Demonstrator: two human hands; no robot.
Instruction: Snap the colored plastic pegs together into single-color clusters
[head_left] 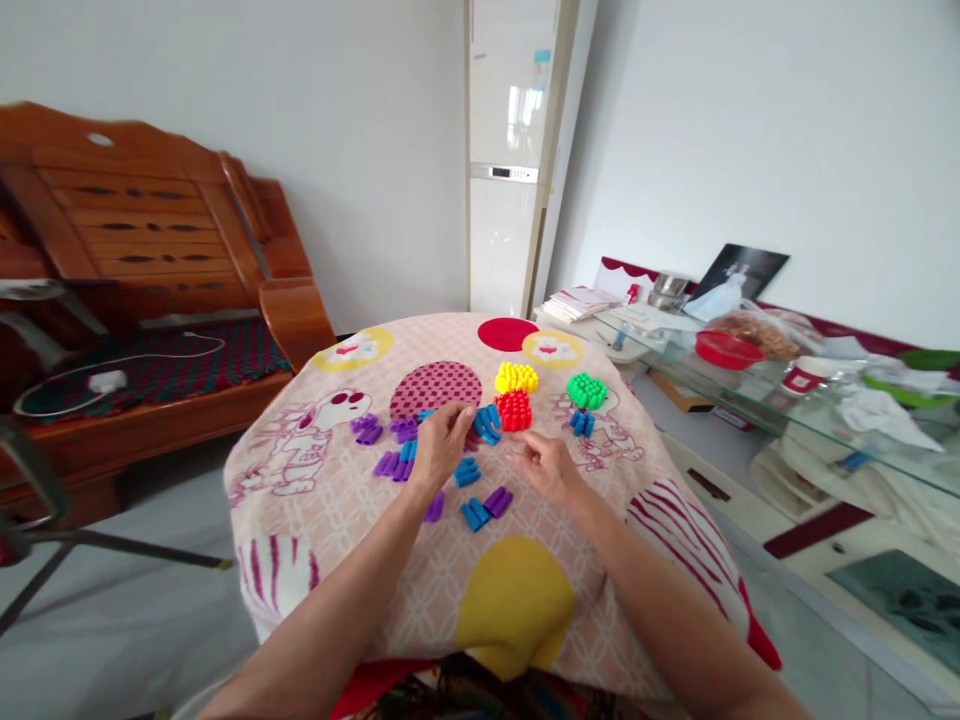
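My left hand (442, 445) is over the middle of the table, its thumb and fingers pinched together. Whatever lies between those fingertips is hidden. Just right of them is a blue ribbed plastic piece (487, 424). My right hand (547, 466) rests lower right of a red knobbly cluster (514, 411), index finger stretched out and the other fingers partly curled, with nothing visible in it. Around my left hand lie several purple tube-like pieces (366, 430) and more blue ones (466, 471). A blue piece (475, 514) sits beside a purple one (498, 501) nearer me.
Behind the red cluster is a yellow cluster (516, 378); a green one (586, 391) stands to the right above a blue piece (582, 424). A patterned cloth (337, 520) covers the round table. A wooden bench (150, 230) is left, a cluttered glass-topped cabinet (795, 395) right.
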